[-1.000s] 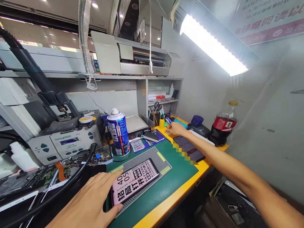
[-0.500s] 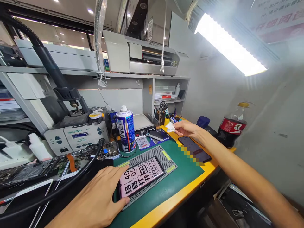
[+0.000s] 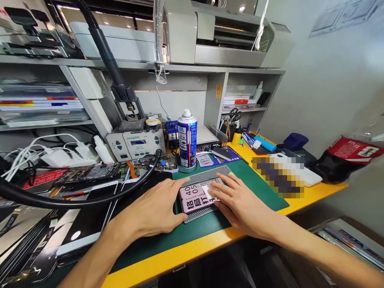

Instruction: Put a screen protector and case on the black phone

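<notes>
A smartphone point(image 3: 192, 200) with a lit pink screen and large black characters lies face up on a grey perforated plate point(image 3: 207, 175). My left hand point(image 3: 150, 208) grips its left end, the thumb at the near edge and the fingers at the far edge. Over the phone's right half is my right hand point(image 3: 244, 204), its fingers pressing a small white wipe point(image 3: 206, 191) against the glass. The wipe is partly hidden under the fingertips. A blue spray can point(image 3: 187, 140) stands upright just behind the plate.
A green mat point(image 3: 264, 188) covers part of the yellow desk point(image 3: 168, 256). A black hose point(image 3: 90, 202) arcs past my left arm from the soldering station point(image 3: 136, 142). Phones and circuit boards point(image 3: 103, 172) lie left. A cola bottle point(image 3: 348, 156) and white phone point(image 3: 295, 168) are right.
My right hand has come from the desk's right side onto the phone, bringing the white wipe down to the screen. My left hand stays on the phone. The view has turned and shifted.
</notes>
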Demonstrator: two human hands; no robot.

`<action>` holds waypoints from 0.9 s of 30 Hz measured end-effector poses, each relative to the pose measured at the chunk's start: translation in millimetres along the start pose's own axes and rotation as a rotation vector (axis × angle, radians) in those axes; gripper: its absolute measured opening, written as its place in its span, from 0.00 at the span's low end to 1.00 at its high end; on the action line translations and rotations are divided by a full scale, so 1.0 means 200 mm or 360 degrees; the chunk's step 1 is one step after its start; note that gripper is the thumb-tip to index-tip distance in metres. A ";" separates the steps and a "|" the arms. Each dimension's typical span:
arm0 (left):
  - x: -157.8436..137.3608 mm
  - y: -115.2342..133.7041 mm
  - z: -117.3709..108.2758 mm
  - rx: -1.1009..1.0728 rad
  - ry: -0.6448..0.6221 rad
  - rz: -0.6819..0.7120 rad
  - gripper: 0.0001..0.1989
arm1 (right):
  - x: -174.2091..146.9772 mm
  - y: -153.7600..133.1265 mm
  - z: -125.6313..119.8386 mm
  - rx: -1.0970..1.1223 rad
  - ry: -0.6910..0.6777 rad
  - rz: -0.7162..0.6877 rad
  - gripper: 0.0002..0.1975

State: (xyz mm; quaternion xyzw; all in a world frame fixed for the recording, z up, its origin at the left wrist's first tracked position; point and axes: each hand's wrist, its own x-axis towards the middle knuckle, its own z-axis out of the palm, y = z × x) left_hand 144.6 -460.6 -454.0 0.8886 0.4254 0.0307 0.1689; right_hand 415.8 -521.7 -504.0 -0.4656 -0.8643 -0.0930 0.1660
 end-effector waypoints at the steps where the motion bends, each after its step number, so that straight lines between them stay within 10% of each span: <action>1: 0.00 -0.01 0.00 -0.0006 0.0003 0.0007 0.42 | -0.02 -0.01 0.00 -0.0035 -0.0021 -0.0035 0.19; 13: 0.00 -0.06 0.03 0.0035 0.0006 -0.0019 0.40 | 0.03 -0.37 0.14 -0.0187 0.0123 -0.0226 0.29; 27: 0.02 -0.05 0.01 -0.0005 -0.0016 -0.0083 0.38 | -0.22 -0.05 0.01 -0.0516 0.0089 0.0055 0.27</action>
